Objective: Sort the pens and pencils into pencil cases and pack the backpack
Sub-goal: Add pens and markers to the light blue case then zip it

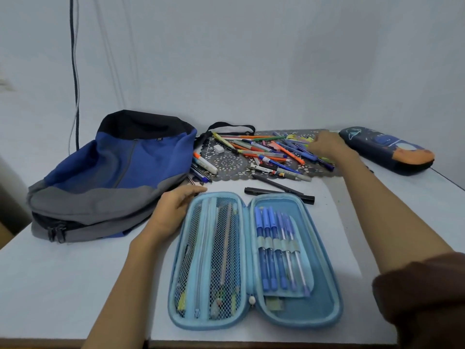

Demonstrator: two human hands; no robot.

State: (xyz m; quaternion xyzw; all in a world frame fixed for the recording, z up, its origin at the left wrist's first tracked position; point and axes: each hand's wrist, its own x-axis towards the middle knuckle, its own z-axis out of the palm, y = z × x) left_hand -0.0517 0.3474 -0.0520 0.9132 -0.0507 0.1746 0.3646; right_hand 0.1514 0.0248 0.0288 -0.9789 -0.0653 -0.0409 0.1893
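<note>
The pens and pencils (264, 152) lie in a loose heap on a lace mat (226, 163) at the back of the table (75, 285), spread out so each can be picked by kind. The right hand (327, 144) reaches into the heap's right end, over the blue pens there. It is blurred, so I cannot tell whether its fingers grip one or only touch them.

Just in front lies the blue case (324, 298), opened flat with both halves up, probably so either side can be filled without lifting it. Its right half holds blue pens (279, 248) under elastic loops. The mesh pocket (221, 248) on the left half holds pencils. The left hand (173, 212) rests on the case's left rim, fingers relaxed and nearly straight, seemingly to steady it.

Two black pens (276, 191) lie between heap and case. A dark case (387, 149) waits zipped at the far right. The backpack (113, 177) lies flat on the left, apparently for packing last.
</note>
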